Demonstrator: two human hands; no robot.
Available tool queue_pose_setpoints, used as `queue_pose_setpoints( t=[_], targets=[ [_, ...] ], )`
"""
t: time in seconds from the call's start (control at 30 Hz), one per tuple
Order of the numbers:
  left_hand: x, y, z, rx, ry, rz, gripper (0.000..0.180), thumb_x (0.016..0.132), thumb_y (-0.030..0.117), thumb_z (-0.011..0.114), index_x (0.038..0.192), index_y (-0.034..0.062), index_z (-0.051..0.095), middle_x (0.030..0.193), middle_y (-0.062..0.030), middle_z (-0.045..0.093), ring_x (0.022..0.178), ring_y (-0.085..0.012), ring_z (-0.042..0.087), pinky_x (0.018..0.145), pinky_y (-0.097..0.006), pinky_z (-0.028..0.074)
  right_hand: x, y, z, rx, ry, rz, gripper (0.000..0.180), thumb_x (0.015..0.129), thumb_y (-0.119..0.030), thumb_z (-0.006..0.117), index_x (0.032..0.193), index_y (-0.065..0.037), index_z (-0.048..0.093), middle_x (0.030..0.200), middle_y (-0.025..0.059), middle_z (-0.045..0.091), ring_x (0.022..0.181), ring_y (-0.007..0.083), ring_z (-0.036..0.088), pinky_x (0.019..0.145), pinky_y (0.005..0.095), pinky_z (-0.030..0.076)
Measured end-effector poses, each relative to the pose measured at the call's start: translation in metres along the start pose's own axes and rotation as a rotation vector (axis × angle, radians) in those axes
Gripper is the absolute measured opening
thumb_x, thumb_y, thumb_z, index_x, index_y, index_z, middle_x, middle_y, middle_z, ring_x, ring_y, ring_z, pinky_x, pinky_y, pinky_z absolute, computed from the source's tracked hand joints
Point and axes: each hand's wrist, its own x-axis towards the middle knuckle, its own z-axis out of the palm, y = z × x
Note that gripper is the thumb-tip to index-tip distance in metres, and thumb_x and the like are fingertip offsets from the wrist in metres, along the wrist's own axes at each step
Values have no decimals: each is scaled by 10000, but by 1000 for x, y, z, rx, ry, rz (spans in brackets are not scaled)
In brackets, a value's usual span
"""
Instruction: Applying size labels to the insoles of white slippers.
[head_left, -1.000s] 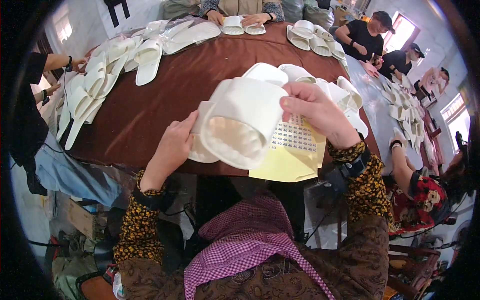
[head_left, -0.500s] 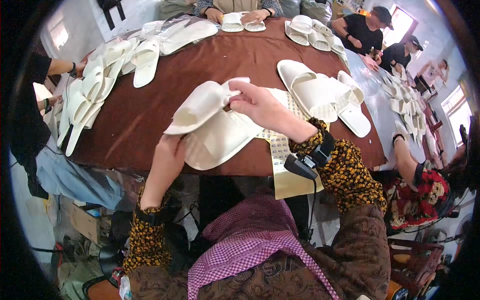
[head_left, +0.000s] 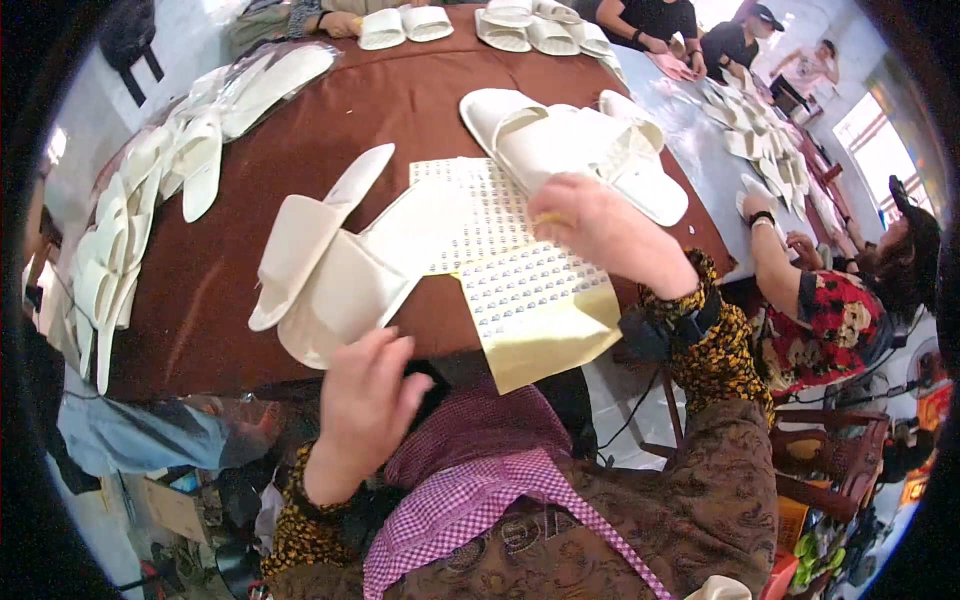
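Note:
A pair of white slippers lies nested near the front edge of the brown table. My left hand is at their near end, fingers apart, fingertips against the lower slipper. A sheet of small stickers lies to the right of them, and a yellow-backed sheet hangs over the table edge. My right hand reaches across the sheets. Its bent fingers rest at the sheet's far edge, beside another pair of white slippers. Its fingertips are hidden.
Rows of white slippers line the table's left side, with more pairs at the far edge and on the grey table to the right. A person in a flowered top works at my right. Other people's hands are at the far side.
The slipper pair went from held up in both hands down onto the table. My right hand let go of it and moved right over the sticker sheets. My left hand dropped to its near end.

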Motion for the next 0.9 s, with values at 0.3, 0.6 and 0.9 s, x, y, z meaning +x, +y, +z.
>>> queue_pose_setpoints(
  t=[0.3, 0.6, 0.9],
  targets=[
    [40, 12, 70, 285, -143, 351, 462, 713, 162, 733, 1164, 116, 645, 1323, -194, 525, 1163, -364, 521, 923, -485, 429, -41, 73, 7, -331, 74, 252, 405, 808, -62, 601, 1203, -134, 553, 980, 160, 594, 909, 378, 613, 812, 456, 491],
    [69, 18, 64, 226, -173, 273, 379, 803, 93, 563, 1174, 90, 639, 1256, -175, 570, 1035, -336, 557, 839, -407, 446, -38, 85, 22, -450, 292, 175, 253, 876, -150, 590, 1123, -101, 567, 859, 121, 582, 762, 318, 640, 687, 410, 522],
    [103, 8, 86, 379, -165, 235, 387, 790, 60, 545, 1170, 97, 607, 1189, -137, 590, 990, -319, 567, 839, -418, 453, -26, 83, 7, -452, 401, 139, 157, 847, -126, 585, 999, -85, 587, 813, 130, 593, 721, 325, 630, 625, 419, 517]
  ],
)
